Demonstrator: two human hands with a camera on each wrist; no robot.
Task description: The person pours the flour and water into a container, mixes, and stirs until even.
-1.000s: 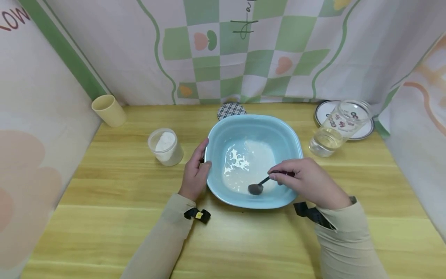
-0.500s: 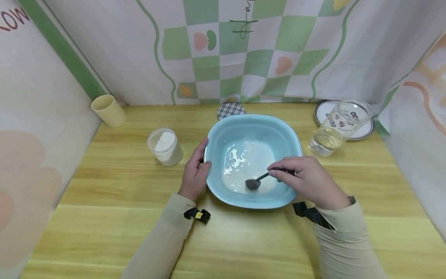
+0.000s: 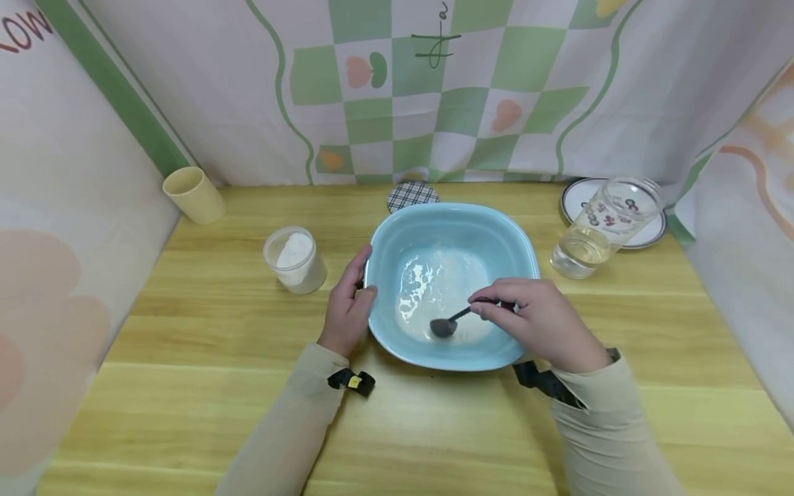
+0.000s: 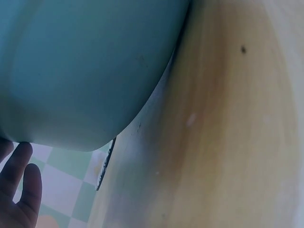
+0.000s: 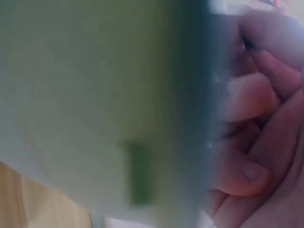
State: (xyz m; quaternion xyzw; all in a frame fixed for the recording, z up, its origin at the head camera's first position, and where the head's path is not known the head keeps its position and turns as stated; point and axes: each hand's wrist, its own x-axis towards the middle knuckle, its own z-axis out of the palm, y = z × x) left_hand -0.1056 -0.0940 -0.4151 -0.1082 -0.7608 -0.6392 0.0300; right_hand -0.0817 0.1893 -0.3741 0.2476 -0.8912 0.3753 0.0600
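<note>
A light blue basin (image 3: 453, 217) stands on the table with a shallow layer of whitish, shiny liquid (image 3: 455, 275) in it. My left hand (image 3: 349, 306) holds the basin's left side, thumb at the rim and fingers along the outer wall. In the left wrist view, fingertips of the left hand (image 4: 19, 185) touch the underside of that wall. Over the basin's right rim, my right hand (image 3: 542, 320) pinches the handle of a dark spoon (image 3: 443, 327), whose bowl dips toward the liquid. The right wrist view shows the curled fingers of the right hand (image 5: 251, 99) beside the blurred basin wall.
Left of the basin stands a clear tub (image 3: 300, 265) of white powder, with a yellow cup (image 3: 195, 196) behind. A glass jar (image 3: 589, 241) of pale liquid stands at right, before a white plate (image 3: 648, 231). A checked coaster (image 3: 411, 195) lies behind the basin.
The spoon's bowl has moved left and slightly away from me through the basin, the right hand shifting left with it. My left hand stays at the basin's side.
</note>
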